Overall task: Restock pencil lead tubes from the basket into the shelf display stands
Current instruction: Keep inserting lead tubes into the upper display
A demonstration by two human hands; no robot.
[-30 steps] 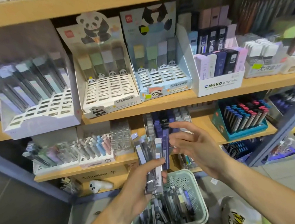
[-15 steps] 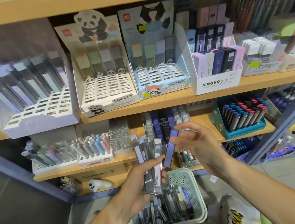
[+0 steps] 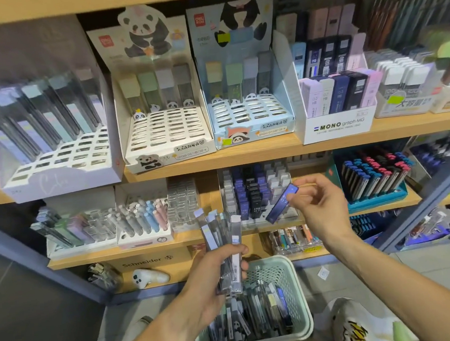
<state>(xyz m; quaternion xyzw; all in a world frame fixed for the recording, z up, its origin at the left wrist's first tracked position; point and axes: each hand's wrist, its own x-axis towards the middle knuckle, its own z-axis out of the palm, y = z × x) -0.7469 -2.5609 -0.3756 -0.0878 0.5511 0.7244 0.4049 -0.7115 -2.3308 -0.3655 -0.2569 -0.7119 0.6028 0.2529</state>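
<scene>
Head view, left hand (image 3: 214, 273) wrapped around a bundle of lead tubes (image 3: 224, 248) just above the green basket (image 3: 297, 294), more tubes lying inside it, right hand (image 3: 321, 206) up and right of the basket, pinching one dark blue tube (image 3: 281, 203) tilted before the purple display stand (image 3: 250, 195)

White display box (image 3: 337, 126): "MONO graph MG". Wooden shelf front (image 3: 144, 261): "Schneider". Black tube (image 3: 256, 204): "HB 0.7".
</scene>
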